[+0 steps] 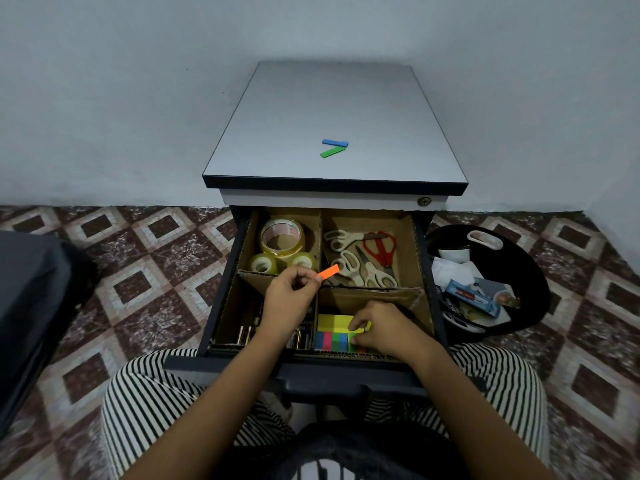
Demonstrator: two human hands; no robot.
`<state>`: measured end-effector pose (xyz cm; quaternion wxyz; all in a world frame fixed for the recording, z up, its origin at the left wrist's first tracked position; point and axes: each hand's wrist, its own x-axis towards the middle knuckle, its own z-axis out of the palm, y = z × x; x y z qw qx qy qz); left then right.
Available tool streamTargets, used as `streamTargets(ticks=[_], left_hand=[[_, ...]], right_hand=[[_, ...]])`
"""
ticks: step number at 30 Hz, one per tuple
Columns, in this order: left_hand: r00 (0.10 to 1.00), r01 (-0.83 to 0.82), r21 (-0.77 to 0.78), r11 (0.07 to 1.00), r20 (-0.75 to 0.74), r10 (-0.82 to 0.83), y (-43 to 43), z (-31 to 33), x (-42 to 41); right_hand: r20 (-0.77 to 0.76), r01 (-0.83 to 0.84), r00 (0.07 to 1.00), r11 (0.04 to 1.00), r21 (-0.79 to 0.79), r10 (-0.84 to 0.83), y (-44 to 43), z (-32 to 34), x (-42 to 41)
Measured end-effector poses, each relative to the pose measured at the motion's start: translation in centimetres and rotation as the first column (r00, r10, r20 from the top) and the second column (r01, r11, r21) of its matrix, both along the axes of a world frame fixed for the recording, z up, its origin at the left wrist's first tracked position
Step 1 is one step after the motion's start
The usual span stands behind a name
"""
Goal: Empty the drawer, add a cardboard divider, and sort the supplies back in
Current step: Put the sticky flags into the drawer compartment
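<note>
The right hand (384,329) curled its fingertips onto the sticky-note pad (334,332) in the near right compartment of the drawer (242,367). The left hand (289,297) pinched an orange strip (328,273) above the cardboard divider (374,293). Farther back lay tape rolls (282,244) and scissors (363,258). A blue strip (334,143) and a green strip (331,152) rested on the tabletop (329,98)

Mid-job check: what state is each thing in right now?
drawer: pulled open.
cardboard divider: fitted inside drawer.
tape rolls: back-left compartment.
scissors: back-right compartment, lying flat.
sticky pad: front-right compartment, held by right hand.
orange strip: pinched by left hand, above drawer.
blue and green strips: loose on cabinet top.
</note>
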<state>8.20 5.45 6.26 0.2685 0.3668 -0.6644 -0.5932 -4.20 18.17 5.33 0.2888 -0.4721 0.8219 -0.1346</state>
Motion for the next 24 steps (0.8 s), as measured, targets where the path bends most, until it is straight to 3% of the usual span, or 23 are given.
streamTargets(ticks=[11, 20, 24], left_hand=[[0.999, 0.002, -0.024, 1.0, 0.033, -0.001, 0.14, 0.39, 0.08], [1.0, 0.012, -0.029, 1.0, 0.022, -0.011, 0.18, 0.44, 0.11], [1.0, 0.008, -0.018, 1.0, 0.015, -0.008, 0.15, 0.38, 0.1]], right_hand=[[-0.041, 0.008, 0.999, 0.997, 0.079, -0.005, 0.15, 0.11, -0.06], [-0.044, -0.006, 0.999, 0.997, 0.074, 0.01, 0.02, -0.05, -0.06], [0.014, 0.069, 0.997, 0.997, 0.03, -0.07, 0.34, 0.01, -0.3]])
